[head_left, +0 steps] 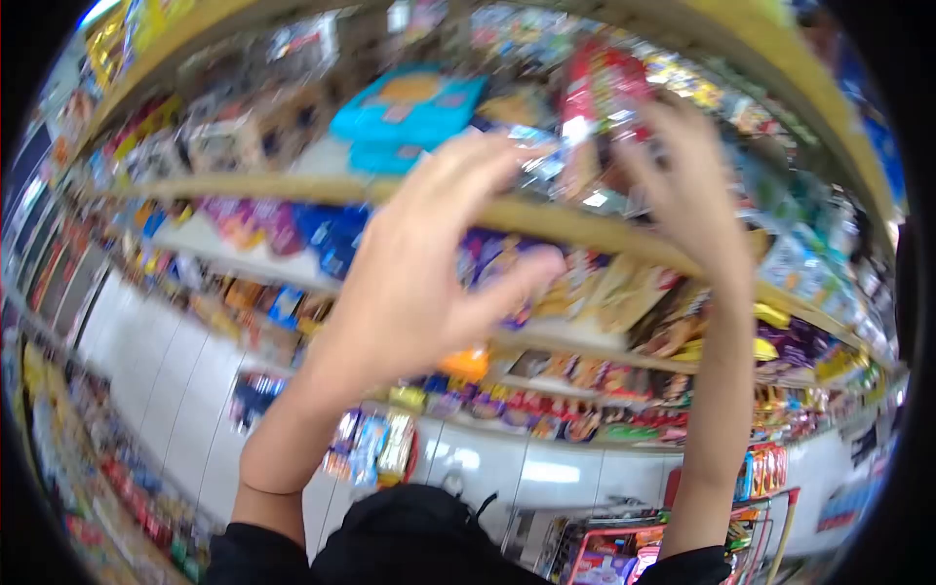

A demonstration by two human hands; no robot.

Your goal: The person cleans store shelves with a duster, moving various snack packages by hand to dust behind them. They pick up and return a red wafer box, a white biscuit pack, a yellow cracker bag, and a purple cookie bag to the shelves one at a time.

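My left hand is raised in front of the middle shelves, thumb stretched away from the fingers and the palm bare. Its fingertips overlap a shiny clear-and-blue packet at the shelf edge. My right hand reaches up on the right, blurred, with its fingers apart beside a red glossy packet. That packet leans upright on the upper shelf, its right edge right at the fingers. Turquoise packs lie stacked on the same shelf to the left of the hands.
Below runs a shelf of purple and blue snack bags. A red-rimmed shopping cart with goods stands at the lower right. Colourful packets sit low by the tiled floor. Another stocked shelf lines the left side.
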